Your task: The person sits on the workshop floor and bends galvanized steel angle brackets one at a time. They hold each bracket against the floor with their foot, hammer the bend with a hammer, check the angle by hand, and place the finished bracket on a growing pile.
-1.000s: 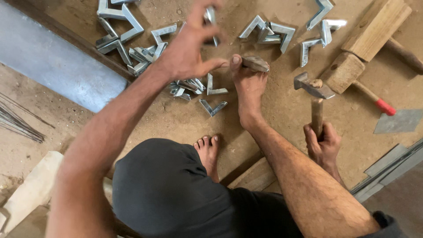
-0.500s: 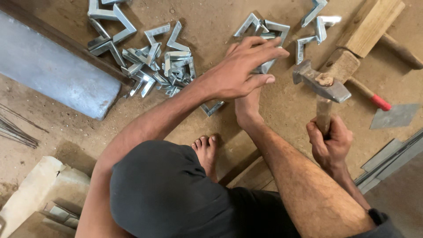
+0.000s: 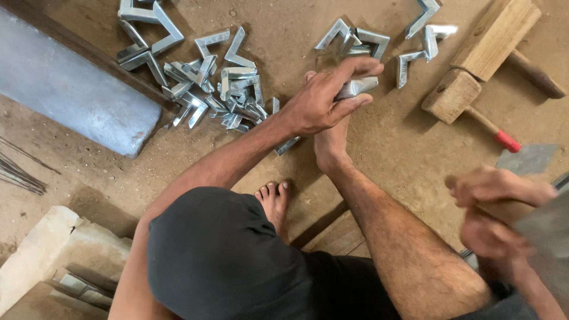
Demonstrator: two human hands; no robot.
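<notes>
Our left hand (image 3: 323, 101) closes its fingers on a bent metal bracket (image 3: 355, 88), held over the dirt floor (image 3: 379, 148). Our right hand (image 3: 498, 195) is blurred, gripping a hammer handle (image 3: 504, 210). We see a bracket pile (image 3: 228, 89) left, a wooden mallet (image 3: 453, 98) right, bare floor between.

Your bare left arm stretches forward and to the right across your bent knee, elbow nearly straight. Your left hand (image 3: 320, 104) is palm down, thumb and fingers pinched on a bent grey metal angle piece (image 3: 355, 88). Your right hand (image 3: 495, 195) sits low at the right edge, smeared by motion blur, fingers seemingly curled, its grip too blurred to judge
</notes>
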